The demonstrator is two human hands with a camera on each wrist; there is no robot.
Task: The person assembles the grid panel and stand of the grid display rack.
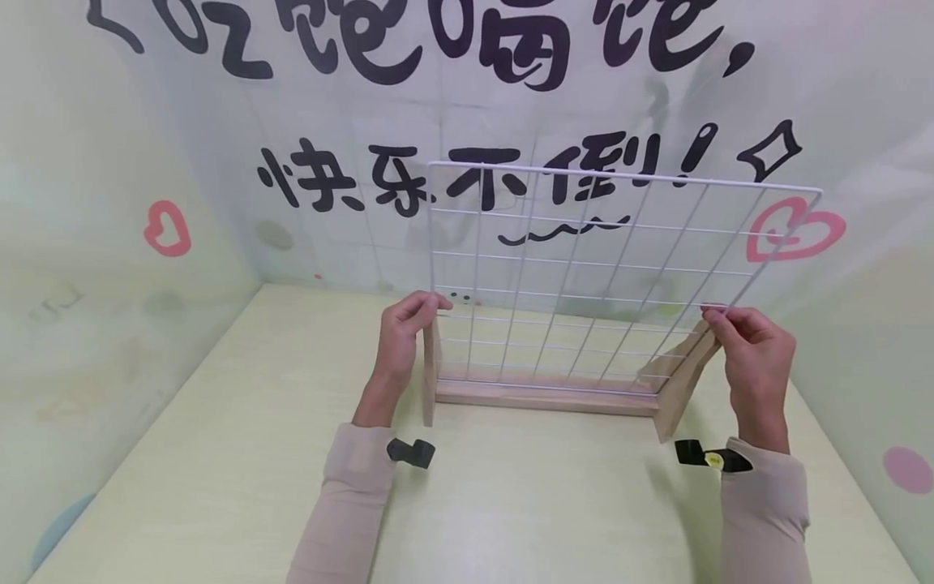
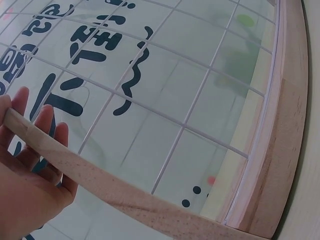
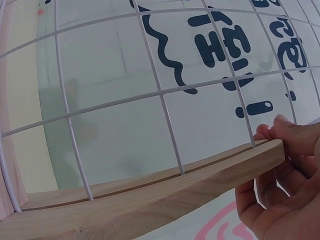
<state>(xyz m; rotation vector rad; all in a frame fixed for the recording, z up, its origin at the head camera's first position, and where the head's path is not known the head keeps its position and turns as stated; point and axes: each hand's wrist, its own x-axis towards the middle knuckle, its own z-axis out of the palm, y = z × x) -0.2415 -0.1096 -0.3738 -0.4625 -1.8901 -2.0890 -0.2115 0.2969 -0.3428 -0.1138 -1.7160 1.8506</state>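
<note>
A white wire grid panel (image 1: 536,169) stands upright, leaning back a little, in a wooden stand (image 1: 547,401) on the table. Its lower edge meets the stand's bottom rail, and its side edges run along the two wooden side pieces. My left hand (image 1: 400,337) grips the top end of the left side piece (image 2: 100,185), thumb near the tip and several fingers behind the wood. On the other side, my right hand (image 1: 760,365) pinches the top of the right side piece (image 3: 165,197). There the grid's wires enter a slot along the wood. The left piece's inner face is partly hidden.
The pale tabletop (image 1: 525,503) extends in front of the stand and to both sides. Behind stands a whitish backdrop (image 1: 350,251) with large black lettering and pink hearts. Side walls rise left and right. A black strap device (image 1: 411,453) sits on each wrist.
</note>
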